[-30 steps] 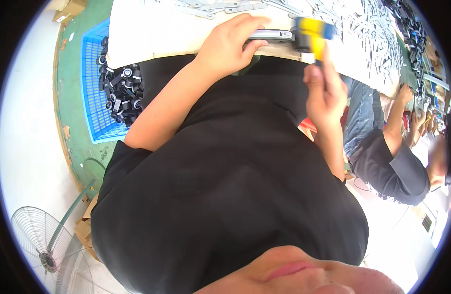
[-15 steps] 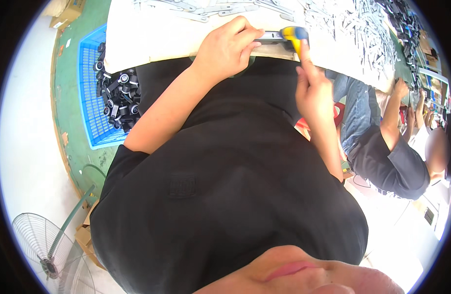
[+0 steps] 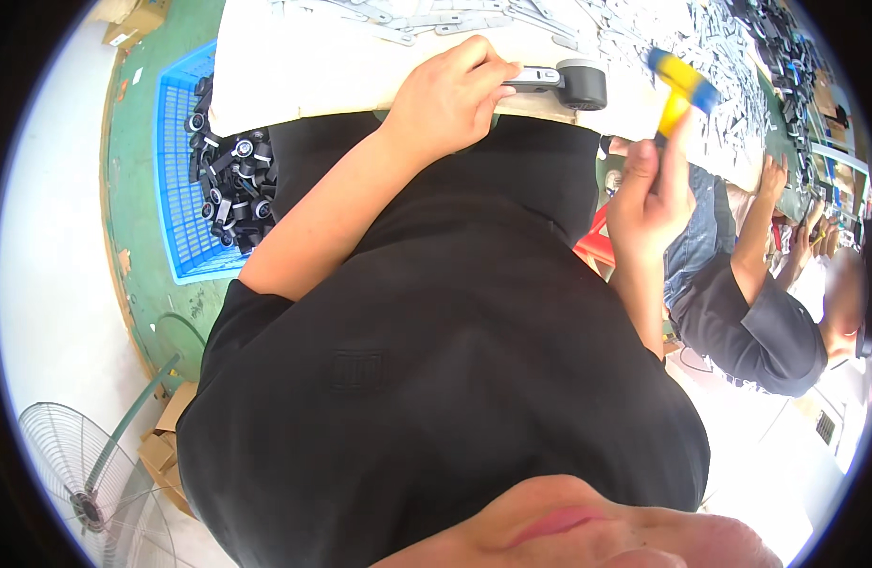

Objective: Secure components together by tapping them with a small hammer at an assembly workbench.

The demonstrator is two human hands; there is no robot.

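Note:
On the table's near part lies a black part with a round drum-like end and a silver-grey strip along its handle (image 3: 582,85). My left hand (image 3: 452,97) grips the handle end of this black part, thumb and fingers closed round it. Off to the right of the round end, my right hand (image 3: 650,197) holds a mallet with a yellow and blue head (image 3: 682,79), raised clear of the part. Much of the mallet's handle is hidden inside my right hand.
Loose flat grey metal strips (image 3: 474,21) lie across the table's far side, heaped at the right. A blue basket (image 3: 176,213) of similar black parts stands left. A fan (image 3: 88,511) is at lower left. A co-worker (image 3: 758,317) sits to the right.
My right hand and the mallet have moved right, away from the black part's round end, which now shows fully. The left hand keeps its grip, nearly in place.

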